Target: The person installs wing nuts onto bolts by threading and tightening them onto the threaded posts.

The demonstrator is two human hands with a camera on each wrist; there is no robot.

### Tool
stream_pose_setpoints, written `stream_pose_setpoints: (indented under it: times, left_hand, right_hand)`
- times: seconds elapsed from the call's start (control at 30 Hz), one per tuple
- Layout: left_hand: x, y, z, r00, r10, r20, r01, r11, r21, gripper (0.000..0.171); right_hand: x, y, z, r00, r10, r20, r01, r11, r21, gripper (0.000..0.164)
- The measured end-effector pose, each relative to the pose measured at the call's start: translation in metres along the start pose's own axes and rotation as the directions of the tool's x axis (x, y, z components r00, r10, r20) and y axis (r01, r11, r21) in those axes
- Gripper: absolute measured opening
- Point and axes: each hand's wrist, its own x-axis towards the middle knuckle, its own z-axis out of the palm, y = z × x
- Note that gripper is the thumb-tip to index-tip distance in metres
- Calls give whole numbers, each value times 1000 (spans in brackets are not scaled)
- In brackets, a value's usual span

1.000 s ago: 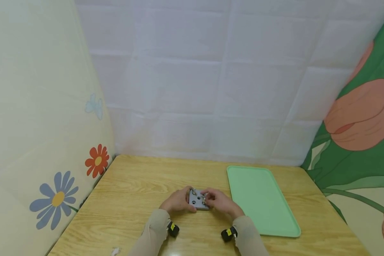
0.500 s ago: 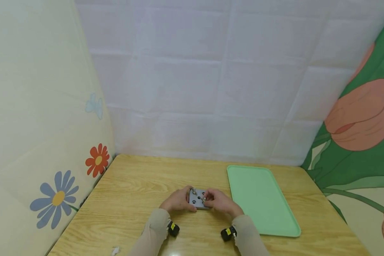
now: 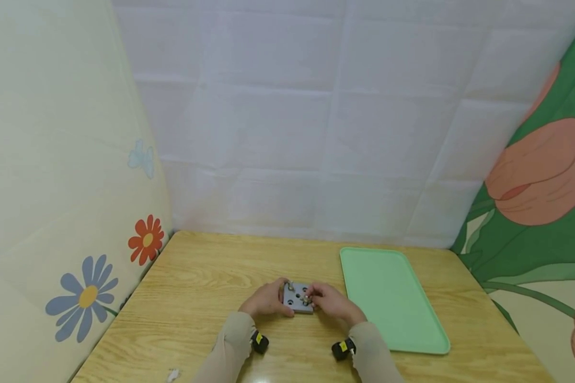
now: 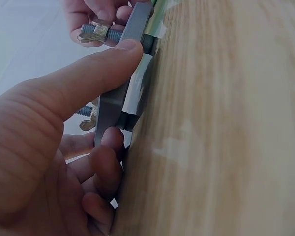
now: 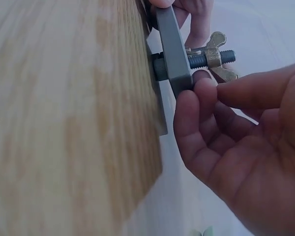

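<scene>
A small grey metal plate (image 3: 296, 307) with several holes lies low over the wooden table. Two threaded bolts pass up through it, each carrying a brass-coloured wing nut. My left hand (image 3: 266, 300) grips the plate's left side, thumb along the near edge and fingers curled at the far one. The curled thumb and fingertips of my right hand (image 3: 334, 304) are at the lower wing of the right wing nut (image 5: 214, 57), partway along its bolt (image 5: 228, 56). The other wing nut (image 4: 88, 124) sits near my left fingers. Dark bolt heads (image 5: 160, 69) show under the plate.
A light green tray (image 3: 395, 298) lies right of my right hand. A small whitish scrap (image 3: 173, 375) is at the table's near left. A white sheet (image 3: 287, 133) hangs behind the table (image 3: 211, 266), with printed cloths at both sides.
My right fingertips moved over the right wing nut, then drew slightly right, uncovering more of it. The wing nut's wings changed angle. My left hand and the plate stay in place.
</scene>
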Motion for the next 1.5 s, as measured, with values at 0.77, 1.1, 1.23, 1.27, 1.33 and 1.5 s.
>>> stream_pose_setpoints:
  times: [0.77,1.1,1.23,1.27,1.33,1.5]
  left_hand:
    - [0,0,1,1000,-4,3,4,1000,-14,85]
    - [0,-2,1,1000,3,13,-3,1000,-22,82]
    - [1,-2,2,1000,0,11,0,1000,-1,84]
    - [1,-2,2,1000,-1,10,1,1000,2,84]
    - [1,-2,1,1000,-3,8,3,1000,13,85]
    - [1,-2,1,1000,-3,6,3,1000,9,83]
  right_hand:
    - [2,8,-3,1000,23,14,-24,998,53,13]
    - [1,6,-3,1000,2,31,-2,1000,-21,14]
    - [1,5,-1,1000,-1,18,2,999,-43,8]
    - [1,4,0,1000,-4,11,5,999,-54,9]
    - [1,3,1,1000,-9,-1,9,997,-72,11]
    - [2,2,2,1000,-10,-17,9,996,-93,12]
